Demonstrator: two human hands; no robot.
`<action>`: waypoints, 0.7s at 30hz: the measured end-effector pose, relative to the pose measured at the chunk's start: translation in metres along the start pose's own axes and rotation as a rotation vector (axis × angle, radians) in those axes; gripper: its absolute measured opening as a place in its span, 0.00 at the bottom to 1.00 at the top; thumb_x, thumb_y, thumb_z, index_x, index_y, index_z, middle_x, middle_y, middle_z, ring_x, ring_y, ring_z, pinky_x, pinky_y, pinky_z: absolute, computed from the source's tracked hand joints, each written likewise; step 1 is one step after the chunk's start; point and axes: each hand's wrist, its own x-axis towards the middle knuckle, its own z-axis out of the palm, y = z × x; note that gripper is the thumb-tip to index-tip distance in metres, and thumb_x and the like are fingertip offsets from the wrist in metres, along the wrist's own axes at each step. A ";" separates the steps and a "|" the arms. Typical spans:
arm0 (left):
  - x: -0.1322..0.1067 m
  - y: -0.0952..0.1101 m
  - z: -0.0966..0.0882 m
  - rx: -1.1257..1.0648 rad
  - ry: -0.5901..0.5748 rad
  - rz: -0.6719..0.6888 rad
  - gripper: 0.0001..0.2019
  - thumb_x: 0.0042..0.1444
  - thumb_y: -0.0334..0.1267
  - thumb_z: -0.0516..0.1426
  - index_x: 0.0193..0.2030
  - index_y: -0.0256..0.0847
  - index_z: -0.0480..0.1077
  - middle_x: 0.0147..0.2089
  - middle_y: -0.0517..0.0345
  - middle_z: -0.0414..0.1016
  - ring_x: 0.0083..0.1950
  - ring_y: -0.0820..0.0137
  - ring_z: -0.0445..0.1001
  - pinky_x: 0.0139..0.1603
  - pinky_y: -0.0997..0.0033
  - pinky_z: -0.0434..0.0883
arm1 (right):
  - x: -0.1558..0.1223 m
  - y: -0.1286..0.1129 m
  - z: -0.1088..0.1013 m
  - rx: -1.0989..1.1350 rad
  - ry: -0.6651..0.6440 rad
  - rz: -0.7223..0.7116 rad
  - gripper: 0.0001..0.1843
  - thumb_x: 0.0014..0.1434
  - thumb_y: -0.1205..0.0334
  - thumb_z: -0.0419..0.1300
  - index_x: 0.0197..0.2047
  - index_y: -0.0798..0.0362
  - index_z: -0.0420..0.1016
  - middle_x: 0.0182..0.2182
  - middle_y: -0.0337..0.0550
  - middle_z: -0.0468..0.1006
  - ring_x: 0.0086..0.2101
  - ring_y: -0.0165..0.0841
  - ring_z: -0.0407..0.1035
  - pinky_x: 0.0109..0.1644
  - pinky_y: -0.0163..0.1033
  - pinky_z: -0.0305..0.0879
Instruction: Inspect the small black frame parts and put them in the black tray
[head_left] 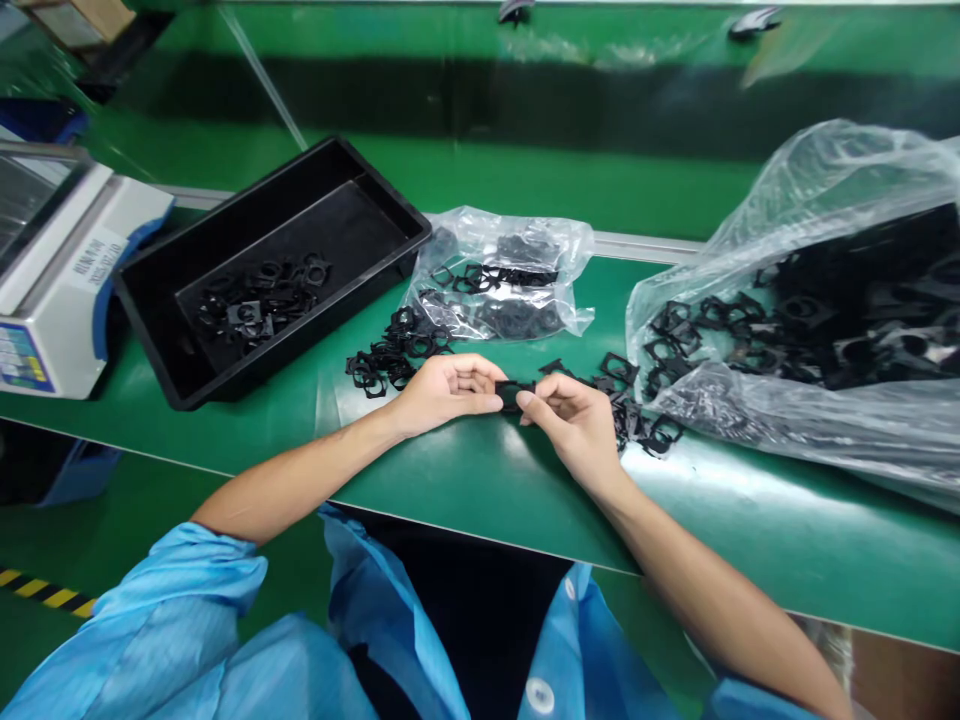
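Between my two hands, just above the green bench, is a small black plastic part point(511, 394). My left hand point(454, 390) pinches its left end between thumb and fingers. The right end is gripped by my right hand point(571, 410), thumb in front. Fingers cover much of the part, so its full outline is hidden. Behind my left hand lies a loose pile of black ring-shaped parts point(386, 355). More black ring-shaped parts point(652, 430) spread out beside my right hand, at the mouth of a large clear plastic bag point(817, 180).
A black tray point(360, 200) holding several black parts stands at the left. Behind the hands lies a smaller clear bag point(517, 300) of parts. A white and blue device, apparently a scale point(67, 270), sits far left. The green bench's point(480, 490) front edge runs before my body.
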 end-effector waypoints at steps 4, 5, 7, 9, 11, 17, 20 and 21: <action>0.001 -0.001 0.000 0.046 0.013 0.027 0.22 0.40 0.47 0.74 0.37 0.34 0.77 0.29 0.58 0.78 0.30 0.73 0.78 0.36 0.73 0.75 | 0.001 0.002 -0.002 0.019 0.004 0.005 0.25 0.50 0.39 0.71 0.24 0.51 0.68 0.19 0.36 0.73 0.21 0.29 0.66 0.29 0.36 0.65; 0.001 0.000 0.000 0.052 0.041 0.053 0.22 0.42 0.49 0.73 0.37 0.34 0.77 0.30 0.57 0.79 0.30 0.72 0.78 0.37 0.72 0.75 | 0.002 0.003 -0.002 0.029 0.027 0.001 0.25 0.50 0.39 0.71 0.24 0.50 0.68 0.19 0.36 0.73 0.21 0.29 0.66 0.29 0.36 0.65; -0.001 0.001 0.001 0.097 0.132 0.150 0.20 0.47 0.50 0.71 0.37 0.36 0.77 0.31 0.57 0.79 0.31 0.72 0.78 0.38 0.71 0.75 | 0.003 0.005 -0.003 0.043 0.085 -0.010 0.25 0.49 0.39 0.71 0.25 0.50 0.67 0.19 0.36 0.74 0.21 0.29 0.67 0.29 0.36 0.66; -0.005 0.004 0.003 0.215 0.212 0.291 0.16 0.52 0.49 0.68 0.37 0.38 0.77 0.33 0.56 0.79 0.34 0.71 0.77 0.40 0.70 0.74 | 0.002 0.006 -0.003 0.049 0.104 -0.008 0.25 0.49 0.39 0.71 0.26 0.50 0.67 0.20 0.36 0.75 0.22 0.31 0.70 0.29 0.36 0.67; -0.010 0.005 0.006 0.381 0.205 0.424 0.12 0.53 0.47 0.68 0.37 0.40 0.78 0.37 0.55 0.79 0.39 0.69 0.77 0.45 0.68 0.74 | 0.000 0.006 -0.001 0.053 0.064 -0.002 0.25 0.49 0.39 0.72 0.27 0.50 0.68 0.21 0.37 0.75 0.23 0.32 0.72 0.30 0.37 0.69; -0.017 -0.003 0.012 0.477 0.074 0.469 0.15 0.50 0.45 0.70 0.40 0.41 0.75 0.39 0.55 0.78 0.41 0.68 0.77 0.48 0.67 0.74 | -0.007 -0.002 -0.001 -0.126 -0.103 -0.198 0.19 0.64 0.43 0.61 0.32 0.50 0.78 0.30 0.42 0.80 0.31 0.34 0.75 0.40 0.41 0.73; -0.014 -0.007 0.012 0.283 0.090 0.364 0.14 0.55 0.46 0.67 0.39 0.40 0.72 0.35 0.59 0.76 0.38 0.72 0.77 0.43 0.73 0.74 | -0.010 -0.002 0.000 -0.257 -0.099 -0.311 0.14 0.65 0.50 0.62 0.34 0.49 0.80 0.32 0.44 0.80 0.33 0.35 0.74 0.43 0.42 0.73; -0.012 -0.008 0.012 0.212 0.090 0.328 0.14 0.55 0.47 0.67 0.39 0.39 0.72 0.34 0.60 0.75 0.38 0.73 0.77 0.42 0.74 0.74 | -0.011 -0.001 0.000 -0.266 -0.063 -0.322 0.12 0.64 0.52 0.63 0.34 0.49 0.80 0.32 0.44 0.80 0.33 0.35 0.74 0.43 0.42 0.73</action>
